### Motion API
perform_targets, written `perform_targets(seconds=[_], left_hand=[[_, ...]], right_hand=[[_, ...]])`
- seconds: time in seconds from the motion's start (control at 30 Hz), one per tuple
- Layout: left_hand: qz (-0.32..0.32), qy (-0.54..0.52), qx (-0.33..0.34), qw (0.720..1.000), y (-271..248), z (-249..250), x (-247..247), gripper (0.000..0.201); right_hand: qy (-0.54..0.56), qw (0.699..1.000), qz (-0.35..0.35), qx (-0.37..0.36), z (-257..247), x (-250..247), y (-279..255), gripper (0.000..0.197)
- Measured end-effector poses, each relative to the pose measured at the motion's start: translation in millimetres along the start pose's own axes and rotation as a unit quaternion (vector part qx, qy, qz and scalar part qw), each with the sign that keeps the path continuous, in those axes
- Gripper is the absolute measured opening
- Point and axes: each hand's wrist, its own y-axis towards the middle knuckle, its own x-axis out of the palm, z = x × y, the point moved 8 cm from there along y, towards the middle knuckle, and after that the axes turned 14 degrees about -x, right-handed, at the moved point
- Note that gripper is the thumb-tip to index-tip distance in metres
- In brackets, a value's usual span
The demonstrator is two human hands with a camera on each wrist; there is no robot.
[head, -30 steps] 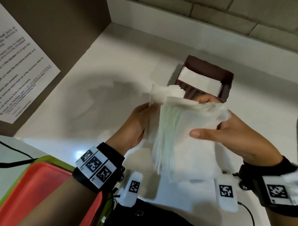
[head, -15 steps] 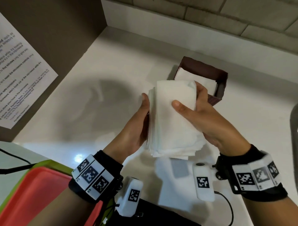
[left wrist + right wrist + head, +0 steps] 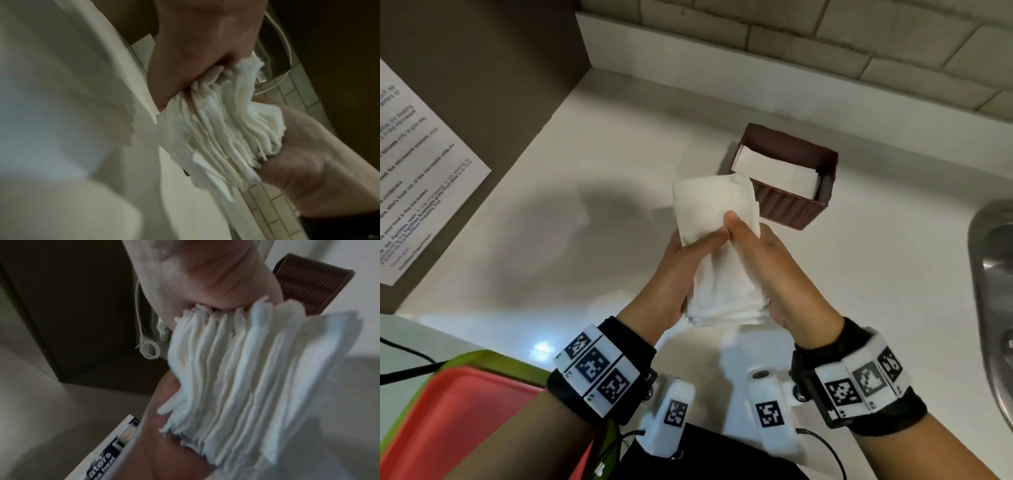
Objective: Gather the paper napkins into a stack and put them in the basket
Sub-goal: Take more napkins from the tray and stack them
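Observation:
Both hands hold a thick stack of white paper napkins [image 3: 717, 246] above the white counter, just in front of the basket. My left hand [image 3: 681, 260] grips its left side and my right hand [image 3: 760, 253] grips its right side, thumbs meeting on top. The wrist views show the stack's layered edges [image 3: 222, 129] [image 3: 230, 369] squeezed between the two palms. The brown woven basket [image 3: 791, 209] stands beyond the stack, with a flat pile of white napkins [image 3: 777, 169] inside it.
A steel sink [image 3: 993, 274] lies at the right edge. A red tray on a green one [image 3: 452, 421] sits at the lower left. A dark panel with a printed notice [image 3: 417, 185] rises on the left. A tiled wall [image 3: 825, 37] runs behind the white counter [image 3: 585, 222].
The fanned-out napkins have been pressed together into a narrow, compact stack. Both hands have closed in on its sides, thumbs now meeting on top.

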Motion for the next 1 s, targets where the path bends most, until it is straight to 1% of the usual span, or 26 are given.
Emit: perform_targets(seconds=[0.03,0.1,0.13,0.17,0.2,0.23,0.27,0.3,0.33,0.4,0.43,0.47,0.5,0.57,0.63,0.67,0.73,0.8,0.9,1.0], left_hand=[[0.002,0.000,0.002,1.000,-0.9,1.5,0.9,0.047],[-0.006,0.006,0.010,1.000,-2.3,6.7,1.2,0.043],[-0.008,0.008,0.016,1.000,-2.1,8.8,0.6,0.045],[-0.007,0.008,0.021,1.000,-1.8,10.3,0.2,0.050],[-0.001,0.010,0.023,1.000,0.2,10.0,-0.7,0.057],[0.003,0.015,0.021,1.000,1.5,9.2,-0.2,0.062],[0.002,0.024,0.018,1.000,3.1,7.9,1.3,0.064],[0.000,0.036,0.013,0.999,3.4,6.9,3.0,0.065],[-0.002,0.049,0.009,0.999,2.9,7.2,4.2,0.064],[0.005,0.070,0.013,0.997,1.2,9.3,3.0,0.062],[0.014,0.085,0.026,0.996,-0.5,12.0,2.3,0.064],[0.026,0.111,0.046,0.992,-2.2,14.5,1.4,0.066],[0.038,0.144,0.075,0.986,-4.4,17.3,2.0,0.068],[0.044,0.199,0.134,0.970,-9.1,20.2,4.9,0.071],[0.035,0.211,0.170,0.962,-9.4,16.8,4.8,0.069],[0.035,0.213,0.182,0.959,-9.5,14.1,3.2,0.072],[0.037,0.209,0.193,0.958,-7.5,5.3,-2.4,0.086],[0.031,0.206,0.194,0.959,-4.9,-3.6,-5.4,0.095],[0.039,0.220,0.209,0.952,-1.8,-9.4,-5.7,0.099],[0.052,0.213,0.224,0.950,-1.0,-10.4,-8.5,0.098]], right_hand=[[0.004,1.000,-0.004,-0.003,-1.7,-0.5,-1.1,0.076],[0.017,0.999,-0.037,0.002,-3.9,-3.2,-2.6,0.069],[0.010,0.999,-0.054,-0.002,-5.0,-3.9,-2.3,0.063],[-0.001,0.998,-0.060,-0.005,-6.7,-4.6,-2.4,0.062],[-0.012,0.998,-0.056,-0.005,-7.1,-5.6,-1.4,0.068],[-0.022,0.999,-0.046,-0.002,-6.0,-6.6,-0.5,0.079],[-0.028,0.999,-0.038,-0.006,-6.0,-7.4,-0.2,0.087],[-0.031,0.999,-0.035,-0.012,-6.8,-8.1,-0.8,0.089],[-0.025,0.999,-0.038,-0.021,-8.8,-8.7,-2.2,0.083],[-0.003,0.997,-0.061,-0.042,-13.1,-9.9,-6.8,0.060],[0.005,0.995,-0.077,-0.058,-16.2,-10.2,-9.3,0.051],[0.009,0.993,-0.090,-0.080,-19.1,-11.6,-11.9,0.047],[0.007,0.990,-0.099,-0.104,-21.0,-13.6,-13.5,0.048],[-0.001,0.984,-0.107,-0.141,-20.8,-16.8,-15.0,0.059],[-0.006,0.979,-0.111,-0.169,-15.9,-20.0,-16.7,0.070],[-0.008,0.978,-0.111,-0.177,-12.0,-20.9,-18.0,0.074],[-0.014,0.978,-0.107,-0.177,0.3,-21.5,-19.2,0.081],[-0.028,0.980,-0.104,-0.169,15.1,-20.8,-17.7,0.087],[-0.041,0.981,-0.091,-0.169,27.2,-17.8,-16.5,0.087],[-0.040,0.980,-0.064,-0.182,27.4,-18.1,-15.9,0.084]])
